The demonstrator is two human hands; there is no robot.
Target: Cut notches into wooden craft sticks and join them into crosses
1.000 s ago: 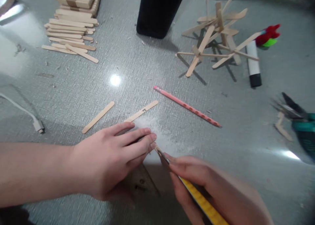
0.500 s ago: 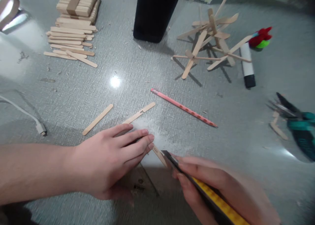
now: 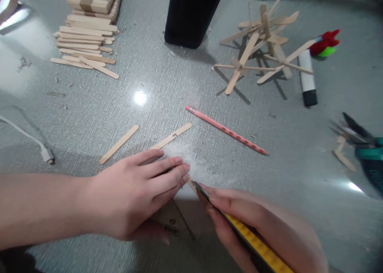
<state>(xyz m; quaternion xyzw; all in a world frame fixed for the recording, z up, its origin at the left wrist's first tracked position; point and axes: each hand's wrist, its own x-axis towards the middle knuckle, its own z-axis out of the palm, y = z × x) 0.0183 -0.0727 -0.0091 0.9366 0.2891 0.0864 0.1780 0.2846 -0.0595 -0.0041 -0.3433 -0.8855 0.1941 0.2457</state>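
My left hand [image 3: 134, 195] lies flat on the grey table [image 3: 167, 73], fingers together, pressing down a wooden craft stick whose tip [image 3: 192, 184] peeks out past the fingertips. My right hand [image 3: 263, 229] is closed around a yellow utility knife [image 3: 254, 245], with its blade end touching that stick just beyond my left fingertips. A notched stick [image 3: 173, 136] and a plain stick [image 3: 119, 144] lie just beyond my left hand. A pink pencil [image 3: 227, 130] lies to the right of them.
A pile of craft sticks [image 3: 86, 30] sits far left, a black container [image 3: 191, 14] at the top middle, a stick structure [image 3: 263, 42] and a glue stick [image 3: 307, 79] far right. Teal-handled pliers [image 3: 363, 145] lie at the right edge, a white cable plug [image 3: 44, 153] at the left.
My right hand has moved the knife back and forth along the stick end; the blade now sits close to my left fingertips again. My left hand has stayed put.
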